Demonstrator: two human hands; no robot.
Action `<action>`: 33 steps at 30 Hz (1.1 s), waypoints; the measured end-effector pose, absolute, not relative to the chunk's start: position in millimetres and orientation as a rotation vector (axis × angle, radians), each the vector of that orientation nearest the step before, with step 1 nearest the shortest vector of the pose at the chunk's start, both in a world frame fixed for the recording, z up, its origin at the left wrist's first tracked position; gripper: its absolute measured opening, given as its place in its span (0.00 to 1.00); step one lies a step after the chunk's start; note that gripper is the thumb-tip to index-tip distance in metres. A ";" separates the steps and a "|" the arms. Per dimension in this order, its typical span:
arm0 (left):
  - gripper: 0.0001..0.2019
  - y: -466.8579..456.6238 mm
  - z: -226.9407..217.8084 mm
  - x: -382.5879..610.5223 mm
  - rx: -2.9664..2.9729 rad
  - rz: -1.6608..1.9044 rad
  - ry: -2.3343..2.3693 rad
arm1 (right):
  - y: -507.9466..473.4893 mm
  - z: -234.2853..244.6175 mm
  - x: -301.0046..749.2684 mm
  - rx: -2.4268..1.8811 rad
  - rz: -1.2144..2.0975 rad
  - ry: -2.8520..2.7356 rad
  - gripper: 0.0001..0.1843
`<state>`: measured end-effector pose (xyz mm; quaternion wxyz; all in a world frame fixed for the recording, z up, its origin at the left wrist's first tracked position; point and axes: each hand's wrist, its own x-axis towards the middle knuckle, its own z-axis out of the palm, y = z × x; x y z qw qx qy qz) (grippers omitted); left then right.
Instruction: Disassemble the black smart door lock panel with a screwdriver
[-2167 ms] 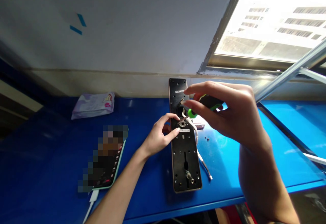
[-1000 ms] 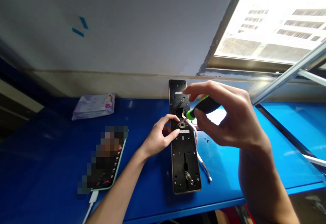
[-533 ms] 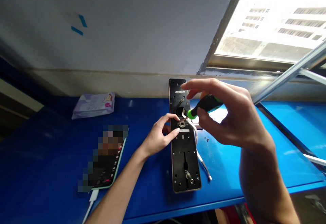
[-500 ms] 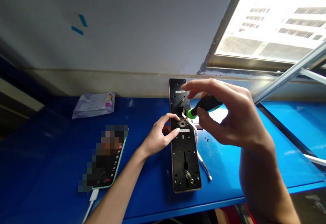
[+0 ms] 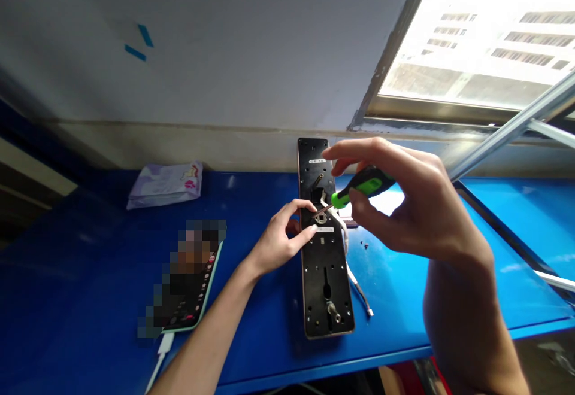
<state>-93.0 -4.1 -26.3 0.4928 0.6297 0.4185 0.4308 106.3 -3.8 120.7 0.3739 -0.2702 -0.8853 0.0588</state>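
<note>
From where I stand, the only thing that has changed is the screwdriver (image 5: pixel 366 184). Its handle has rolled in the right hand (image 5: pixel 413 203), so the bright green side now faces up where half a second ago it showed mostly black. The fingers (image 5: pixel 359 149) are closed round the handle, and the shaft slants down to the round metal fitting (image 5: pixel 321 218) on the black lock panel (image 5: pixel 326 275). The tip sits at the same spot as before. To me that reads as a twist in place, not a move to another hole. The panel has not budged and lies flat and lengthwise on the blue bench (image 5: pixel 404 299). The left hand (image 5: pixel 281 242) still steadies its left edge, thumb and forefinger narrowly parted beside the fitting. A white cable (image 5: pixel 357 287) trails off the panel's right side, with tiny screws (image 5: pixel 365 244) lying near it.
</note>
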 end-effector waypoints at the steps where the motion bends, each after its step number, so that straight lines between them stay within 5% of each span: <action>1: 0.15 -4.0 -26.9 -93.0 1.524 1.048 1.013 | -3.5 120.2 105.8 -0.693 0.150 -2.266 0.24; 6: 0.14 -3.2 -30.7 -93.9 1.554 1.055 1.017 | -2.0 119.8 103.7 -0.715 0.057 -2.234 0.07; 10: 0.13 -3.3 -29.5 -94.0 1.559 1.058 1.021 | -3.2 121.7 105.0 -0.683 0.096 -2.261 0.07; 15: 0.14 -2.7 -28.9 -93.8 1.548 1.046 1.025 | -4.9 122.0 105.0 -0.645 0.169 -2.267 0.23; 25: 0.14 -2.9 -29.8 -93.6 1.542 1.060 1.013 | -3.4 121.9 105.2 -0.686 0.116 -2.260 0.07; 30: 0.14 -4.0 -27.5 -93.9 1.543 1.042 1.026 | -5.8 121.4 105.3 -0.657 0.150 -2.266 0.20; 33: 0.15 -3.6 -29.6 -94.3 1.540 1.044 1.018 | -4.1 120.5 104.5 -0.654 0.094 -2.260 0.17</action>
